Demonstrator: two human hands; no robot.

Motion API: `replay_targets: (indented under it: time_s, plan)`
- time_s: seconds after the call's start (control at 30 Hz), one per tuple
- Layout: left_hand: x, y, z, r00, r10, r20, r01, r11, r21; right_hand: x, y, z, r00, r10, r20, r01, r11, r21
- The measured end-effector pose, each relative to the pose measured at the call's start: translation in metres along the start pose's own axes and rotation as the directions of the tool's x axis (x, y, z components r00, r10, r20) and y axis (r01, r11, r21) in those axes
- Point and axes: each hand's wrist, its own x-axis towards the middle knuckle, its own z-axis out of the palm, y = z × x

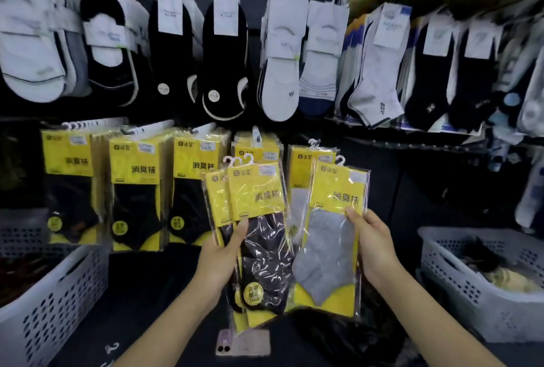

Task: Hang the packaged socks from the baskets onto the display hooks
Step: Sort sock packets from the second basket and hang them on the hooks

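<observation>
My left hand (pixel 222 255) grips a stack of yellow sock packs with dark socks (pixel 259 237), thumb on the front, white hangers at the top. My right hand (pixel 372 246) holds a single yellow pack with grey socks (pixel 329 246) beside it, thumb on its face. Both are raised in front of the lower display row, where several yellow packs (pixel 135 190) hang on hooks (pixel 97 124). A hung row with grey socks (pixel 306 166) lies just behind the held packs.
White perforated baskets stand at the lower left (pixel 56 302) and lower right (pixel 482 287), the right one with dark and pale items inside. Unpackaged-style carded socks (pixel 223 57) fill the upper hooks. A phone (pixel 244 343) lies on the dark surface below.
</observation>
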Motion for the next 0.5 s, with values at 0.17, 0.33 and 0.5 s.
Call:
replay_targets:
  time_s: [0.17,0.33,0.5]
  plan:
    - [0.016,0.016,-0.02,0.995,0.004,-0.096,-0.005,1.0,-0.006,0.039,-0.018,0.008,0.999,-0.048,0.0,0.048,0.998,-0.029]
    - [0.025,0.022,-0.032,0.995,-0.016,-0.101,0.017,1.0,0.018,0.07,-0.008,0.03,0.996,-0.03,0.086,0.037,0.996,-0.082]
    - [0.022,0.03,-0.028,0.998,0.005,-0.07,-0.007,0.999,-0.037,0.1,0.01,0.043,0.995,0.048,-0.089,-0.062,0.985,-0.161]
